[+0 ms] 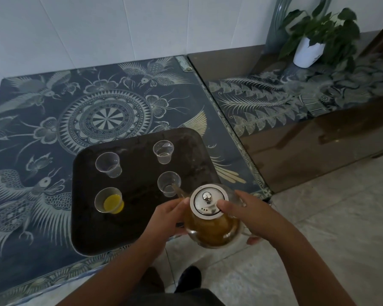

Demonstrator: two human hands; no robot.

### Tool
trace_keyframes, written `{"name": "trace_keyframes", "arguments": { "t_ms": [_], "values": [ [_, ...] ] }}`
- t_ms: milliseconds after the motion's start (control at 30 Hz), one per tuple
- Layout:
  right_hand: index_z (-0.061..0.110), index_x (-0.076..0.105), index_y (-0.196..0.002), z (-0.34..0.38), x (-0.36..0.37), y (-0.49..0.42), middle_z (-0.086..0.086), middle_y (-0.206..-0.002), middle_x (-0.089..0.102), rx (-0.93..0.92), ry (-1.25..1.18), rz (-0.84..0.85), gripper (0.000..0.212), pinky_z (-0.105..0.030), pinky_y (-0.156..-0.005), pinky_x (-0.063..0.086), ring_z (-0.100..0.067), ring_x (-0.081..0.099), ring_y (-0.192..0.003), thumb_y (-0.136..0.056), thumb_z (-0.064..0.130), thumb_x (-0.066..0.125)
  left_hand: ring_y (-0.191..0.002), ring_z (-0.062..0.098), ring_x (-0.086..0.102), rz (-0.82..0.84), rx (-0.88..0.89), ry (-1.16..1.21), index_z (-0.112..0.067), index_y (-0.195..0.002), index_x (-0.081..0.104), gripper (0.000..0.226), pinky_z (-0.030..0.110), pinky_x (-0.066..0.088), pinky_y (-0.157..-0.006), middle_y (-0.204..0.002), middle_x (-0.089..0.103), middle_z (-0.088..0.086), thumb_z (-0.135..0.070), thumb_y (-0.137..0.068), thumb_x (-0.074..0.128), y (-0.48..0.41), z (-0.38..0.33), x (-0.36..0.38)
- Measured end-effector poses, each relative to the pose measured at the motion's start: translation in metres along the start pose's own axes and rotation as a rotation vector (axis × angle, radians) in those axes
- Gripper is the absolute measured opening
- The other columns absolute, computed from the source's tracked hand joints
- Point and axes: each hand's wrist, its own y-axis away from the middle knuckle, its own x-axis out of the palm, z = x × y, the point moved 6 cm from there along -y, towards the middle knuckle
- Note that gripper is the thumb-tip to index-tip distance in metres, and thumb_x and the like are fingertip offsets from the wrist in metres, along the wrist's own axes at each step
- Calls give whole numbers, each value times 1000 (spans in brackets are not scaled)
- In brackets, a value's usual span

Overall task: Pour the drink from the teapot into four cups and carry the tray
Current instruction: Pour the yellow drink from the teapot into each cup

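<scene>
Left to right. At far left we saw the table, its dark top covered with a pale pattern of birds and flowers. A dark tray with rounded corners lay on its near right part, close to the table's front edge. Four clear cups stood upright and apart on the tray, two to a side. On the left side, the far left cup looked empty, and the near left cup held a little yellow drink at its bottom. On the right side, the far right cup looked empty. The near right cup stood under the tip of the teapot's spout; we could not tell whether any drink was flowing. The left hand cupped the left side of the teapot, its fingers curved round the glass. The teapot, filled with amber drink, was held over the tray's near right corner and tilted toward the cups. Its metal lid was on. The right hand gripped the teapot's right side, its thumb pressed on the lid's rim. At far right, a plant in a white pot stood on a second, glass-topped table.
</scene>
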Motion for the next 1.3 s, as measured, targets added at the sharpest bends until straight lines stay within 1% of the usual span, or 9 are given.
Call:
{"name": "trace_keyframes", "arguments": {
  "t_ms": [200, 367, 533, 600, 733, 900, 1067, 1167, 1300],
  "values": [
    [30, 34, -149, 4, 1, -5, -5, -151, 40, 27, 9, -13, 78, -50, -84, 58, -22, 47, -110, -83, 63, 63, -95, 21, 79, 36, -32, 4, -18, -113, 77, 29, 37, 65, -77, -105, 81, 8, -37, -102, 59, -9, 0, -2],
    [34, 41, -143, 9, 13, -12, -2, -144, 47, 90, -23, -8, 75, -49, -81, 58, -23, 53, -110, -80, 68, 64, -99, 23, 79, 112, -97, 11, -15, -113, 77, 32, 38, 65, -77, -107, 81, 11, -39, -102, 59, -20, 2, -12],
    [34, 38, -146, 13, 26, -14, -3, -146, 46, 167, -39, -26, 79, -53, -88, 56, -25, 52, -112, -79, 69, 63, -102, 24, 78, 154, -121, -28, -16, -111, 78, 34, 52, 63, -91, -109, 80, 10, -44, -94, 66, -32, 5, -24],
    [33, 36, -147, 15, 30, -14, -4, -148, 44, 201, -27, -39, 81, -53, -88, 56, -26, 53, -113, -80, 69, 62, -99, 24, 79, 161, -170, -9, -13, -113, 77, 32, 50, 65, -87, -106, 81, 10, -39, -99, 63, -37, 8, -28],
    [32, 33, -149, 17, 34, -14, -5, -150, 42, 247, -17, -64, 80, -51, -89, 56, -22, 49, -106, -83, 67, 60, -98, 28, 79, 184, -253, 19, -9, -117, 75, 34, 36, 64, -71, -107, 81, 14, -36, -102, 61, -43, 15, -28],
    [31, 31, -150, 28, 39, -15, -7, -152, 40, 297, 0, -82, 80, -49, -88, 56, -22, 47, -105, -84, 66, 60, -99, 26, 79, 247, -249, 9, -10, -119, 74, 37, 35, 64, -75, -108, 81, 12, -39, -104, 58, -51, 17, -34],
    [28, 29, -152, 38, 43, -18, -8, -154, 38, 347, 35, -86, 80, -49, -89, 56, -32, 51, -123, -86, 65, 57, -99, 26, 79, 285, -256, 31, -10, -119, 74, 39, 35, 64, -76, -109, 80, 12, -42, -103, 57, -55, 18, -37],
    [30, 35, -147, 43, 42, -20, -6, -146, 45, 364, 60, -77, 78, -49, -85, 58, -29, 55, -115, -84, 69, 58, -103, 31, 77, 298, -287, 69, -8, -121, 73, 40, 42, 65, -81, -112, 79, 16, -40, -103, 57, -57, 21, -37],
    [30, 38, -146, 49, 40, -21, -6, -145, 46, 389, 79, -81, 79, -49, -82, 58, -32, 54, -119, -82, 70, 59, -106, 35, 76, 307, -299, 103, -7, -120, 73, 40, 54, 62, -94, -113, 78, 18, -39, -104, 55, -57, 23, -35]
  ]
}}
